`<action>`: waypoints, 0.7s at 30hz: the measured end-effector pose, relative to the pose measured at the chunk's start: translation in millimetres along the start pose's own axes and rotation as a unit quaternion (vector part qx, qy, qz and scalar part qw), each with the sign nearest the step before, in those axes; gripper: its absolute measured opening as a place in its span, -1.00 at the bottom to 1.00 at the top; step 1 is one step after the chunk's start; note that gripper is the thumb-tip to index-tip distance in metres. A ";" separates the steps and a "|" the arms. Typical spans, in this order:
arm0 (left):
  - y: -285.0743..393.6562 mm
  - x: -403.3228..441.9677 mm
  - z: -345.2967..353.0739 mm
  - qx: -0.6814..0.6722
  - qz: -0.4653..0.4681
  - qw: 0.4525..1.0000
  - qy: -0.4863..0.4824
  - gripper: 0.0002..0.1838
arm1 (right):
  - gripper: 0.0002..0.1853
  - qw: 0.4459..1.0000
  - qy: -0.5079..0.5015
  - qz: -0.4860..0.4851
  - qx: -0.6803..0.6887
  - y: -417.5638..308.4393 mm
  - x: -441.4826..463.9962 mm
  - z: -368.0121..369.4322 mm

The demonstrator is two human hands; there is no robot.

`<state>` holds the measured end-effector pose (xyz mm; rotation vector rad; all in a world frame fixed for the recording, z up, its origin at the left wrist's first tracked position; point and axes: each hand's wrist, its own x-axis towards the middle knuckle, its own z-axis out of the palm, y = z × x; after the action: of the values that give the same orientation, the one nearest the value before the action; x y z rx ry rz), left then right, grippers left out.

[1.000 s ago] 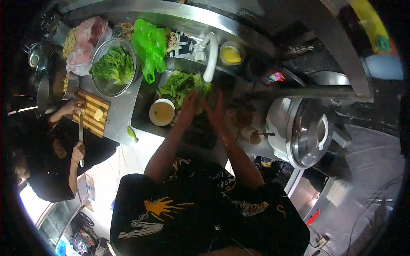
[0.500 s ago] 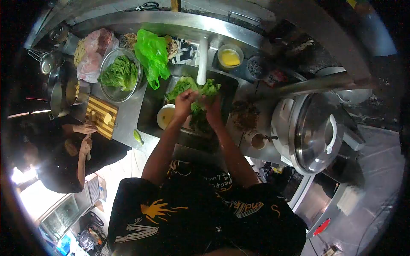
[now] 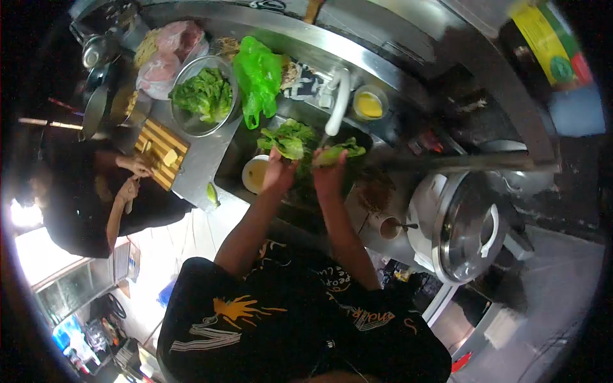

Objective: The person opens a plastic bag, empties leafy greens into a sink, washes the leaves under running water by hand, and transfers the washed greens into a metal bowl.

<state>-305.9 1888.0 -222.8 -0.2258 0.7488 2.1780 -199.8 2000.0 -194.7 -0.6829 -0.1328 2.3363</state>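
My left hand is closed on a green lettuce leaf over the metal sink. To its right, my right hand grips another piece of lettuce. Both leaves lie just below the white faucet. More greens show dimly in the sink between and behind my hands. A small bowl of brownish liquid sits in the sink, left of my left wrist. On the counter to the left, a clear bowl holds lettuce.
A green plastic bag stands behind the sink, near bagged meat. At left, a co-worker's hands hold a knife beside a striped cutting board. Right are a mug and a large lidded cooker.
My hands were close together under the faucet and are now apart, each with lettuce. The camera view has tilted, shifting the surroundings. The co-worker's hands remain beside the cutting board.
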 end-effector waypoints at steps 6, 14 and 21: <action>116.5 -0.7 13.0 0.042 0.012 0.998 0.036 -0.44 | -0.61 0.973 0.021 0.011 -0.227 -11.3 3.6 8.9; 250.4 71.5 -32.1 0.305 0.160 0.929 0.132 -0.45 | -0.64 0.944 0.018 0.032 -0.326 -8.6 7.5 26.6; 257.7 102.8 -37.4 0.688 0.410 0.466 0.376 -0.31 | -0.56 0.850 0.027 -0.032 -0.524 -9.7 34.8 -7.2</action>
<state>-569.2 1802.8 -180.3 0.1189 3.3664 1.2034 -212.0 2029.2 -213.5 -1.2033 -1.4493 2.0291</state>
